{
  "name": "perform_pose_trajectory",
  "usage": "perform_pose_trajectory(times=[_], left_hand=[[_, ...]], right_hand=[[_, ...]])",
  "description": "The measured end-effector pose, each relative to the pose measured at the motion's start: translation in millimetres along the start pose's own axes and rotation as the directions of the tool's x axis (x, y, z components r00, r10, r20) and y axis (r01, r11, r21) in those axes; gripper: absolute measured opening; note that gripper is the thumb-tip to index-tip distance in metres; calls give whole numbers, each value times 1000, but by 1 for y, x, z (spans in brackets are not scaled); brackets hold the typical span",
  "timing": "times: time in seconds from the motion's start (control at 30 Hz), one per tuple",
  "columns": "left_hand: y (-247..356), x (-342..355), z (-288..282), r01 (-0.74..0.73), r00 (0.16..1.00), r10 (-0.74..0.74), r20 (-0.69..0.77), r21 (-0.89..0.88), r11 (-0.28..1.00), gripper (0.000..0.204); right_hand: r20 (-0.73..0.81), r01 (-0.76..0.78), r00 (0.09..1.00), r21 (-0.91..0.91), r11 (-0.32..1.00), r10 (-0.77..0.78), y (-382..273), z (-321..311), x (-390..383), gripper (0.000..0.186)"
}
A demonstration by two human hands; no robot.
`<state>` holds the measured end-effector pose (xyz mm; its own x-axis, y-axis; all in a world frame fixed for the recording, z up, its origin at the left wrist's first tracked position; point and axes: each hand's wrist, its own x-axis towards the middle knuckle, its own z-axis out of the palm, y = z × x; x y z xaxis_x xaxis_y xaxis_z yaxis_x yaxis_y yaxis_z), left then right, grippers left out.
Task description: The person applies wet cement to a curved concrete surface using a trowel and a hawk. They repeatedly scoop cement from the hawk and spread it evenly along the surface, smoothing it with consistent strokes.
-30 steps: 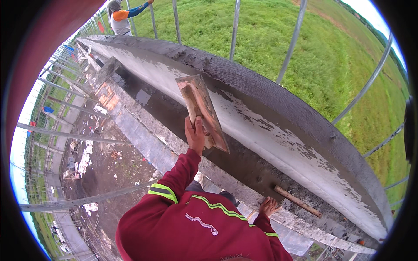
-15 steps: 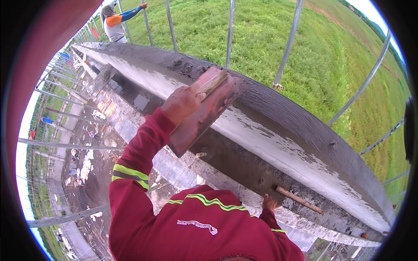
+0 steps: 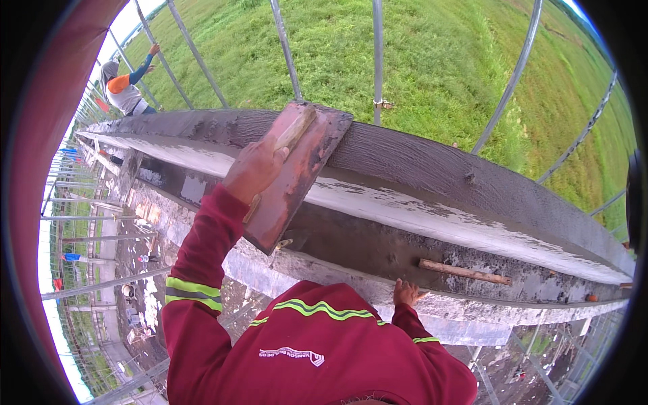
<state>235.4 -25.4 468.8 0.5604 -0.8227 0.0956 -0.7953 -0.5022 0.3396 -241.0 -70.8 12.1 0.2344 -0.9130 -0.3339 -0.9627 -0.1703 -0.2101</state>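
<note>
My left hand [image 3: 255, 170] is closed round the wooden handle of a plastering float [image 3: 297, 177]. The float's wide, reddish, mortar-stained board lies tilted, its far end on the wet grey top of a curved concrete wall [image 3: 412, 158]. Brushed lines run across the mortar to the right of the board. My right hand [image 3: 408, 293], empty with its fingers apart, rests at the near edge of the channel [image 3: 358, 243] below the wall. A short round wooden stick [image 3: 466, 271] lies in that channel, just beyond the right hand.
Upright metal bars [image 3: 378, 61] stand along the wall's far side, with grass [image 3: 432, 54] behind them. Farther left, a co-worker [image 3: 125, 88] in an orange-shouldered shirt reaches to a bar. Scaffold pipes [image 3: 108, 291] and littered ground lie below on the left.
My view has turned, so the wall and bars sit differently in it. The left hand and float appear farther left. My right hand remains by the channel edge, and the co-worker's arm is lower.
</note>
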Motion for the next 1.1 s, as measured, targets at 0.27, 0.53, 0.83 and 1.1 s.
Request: perform_pose_trajectory(times=[0.27, 0.53, 0.83, 1.1], left_hand=[[123, 5, 51, -412, 905, 422, 51, -137, 901, 22], [32, -13, 11, -34, 995, 38, -96, 49, 998, 24], [-139, -100, -99, 351, 885, -309, -347, 62, 934, 29], [-306, -66, -154, 306, 902, -256, -348, 95, 947, 33]], right_hand=[[-15, 19, 1000, 10, 1000, -19, -3, -6, -2, 45], [21, 6, 1000, 20, 1000, -6, -3, -9, -1, 46], [-9, 146, 989, 87, 985, -146, -25, -7, -8, 42], [371, 229, 901, 36, 973, -225, -201, 28, -79, 115]])
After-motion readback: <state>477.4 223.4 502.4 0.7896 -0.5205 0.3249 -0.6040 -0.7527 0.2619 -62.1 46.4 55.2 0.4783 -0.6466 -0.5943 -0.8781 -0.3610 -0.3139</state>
